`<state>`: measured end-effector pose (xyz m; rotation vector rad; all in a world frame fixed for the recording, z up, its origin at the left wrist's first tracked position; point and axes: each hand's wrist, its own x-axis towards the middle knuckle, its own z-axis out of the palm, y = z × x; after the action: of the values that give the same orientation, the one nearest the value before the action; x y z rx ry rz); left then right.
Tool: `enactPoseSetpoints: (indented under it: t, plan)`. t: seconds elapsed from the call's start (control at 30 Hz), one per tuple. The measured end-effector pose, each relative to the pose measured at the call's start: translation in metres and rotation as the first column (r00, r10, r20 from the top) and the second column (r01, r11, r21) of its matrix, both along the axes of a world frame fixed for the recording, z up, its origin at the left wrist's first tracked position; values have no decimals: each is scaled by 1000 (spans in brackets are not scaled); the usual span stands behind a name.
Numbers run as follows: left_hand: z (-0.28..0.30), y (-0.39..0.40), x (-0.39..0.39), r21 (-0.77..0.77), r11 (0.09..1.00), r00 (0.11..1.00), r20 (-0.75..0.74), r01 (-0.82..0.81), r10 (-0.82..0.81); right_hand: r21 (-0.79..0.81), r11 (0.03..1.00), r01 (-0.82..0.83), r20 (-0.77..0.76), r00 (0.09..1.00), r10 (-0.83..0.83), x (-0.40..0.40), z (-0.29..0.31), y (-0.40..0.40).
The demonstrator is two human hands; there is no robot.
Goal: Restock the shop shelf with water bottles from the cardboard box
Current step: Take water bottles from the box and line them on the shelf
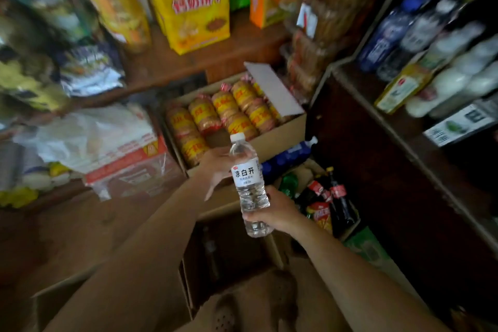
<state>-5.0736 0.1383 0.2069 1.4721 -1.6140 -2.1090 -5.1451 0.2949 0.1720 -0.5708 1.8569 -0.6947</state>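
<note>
The right hand [272, 213] grasps the lower body of the water bottle [249, 186], held nearly upright above the cardboard box [194, 277]. The left hand [218, 170] rests loose-fingered behind its label. The shelf [404, 127] lies to the right, nearer the right hand

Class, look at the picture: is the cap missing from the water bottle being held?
No, a white cap sits on top of the water bottle, which the right hand holds low down.

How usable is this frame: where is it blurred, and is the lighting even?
Head view: the water bottle and right hand are sharp; shelves at both edges smear with motion blur; the open cardboard box below sits in dim shadow; wide-angle bending tilts the right shelf.
</note>
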Motion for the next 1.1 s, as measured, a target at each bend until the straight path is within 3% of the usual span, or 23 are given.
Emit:
enactPoseSetpoints:
  t: [0.27,0.5,0.73,1.1]
  plan:
    - [154,0,-78,-216,968,970,-174,128,-168,-209,968,138,-129,978,-167,-64,121,-6]
    - [275,29,-159,-422,872,894,-249,247,-373,-405,855,324,-167,893,-417,-131,223,28]
    - [359,90,-256,-553,766,755,-334,327,-564,-539,729,423,-291,719,-632,-203,300,82]
    - [389,231,-360,-696,559,480,-339,450,-809,-656,502,564,-344,368,-864,-274,324,219]
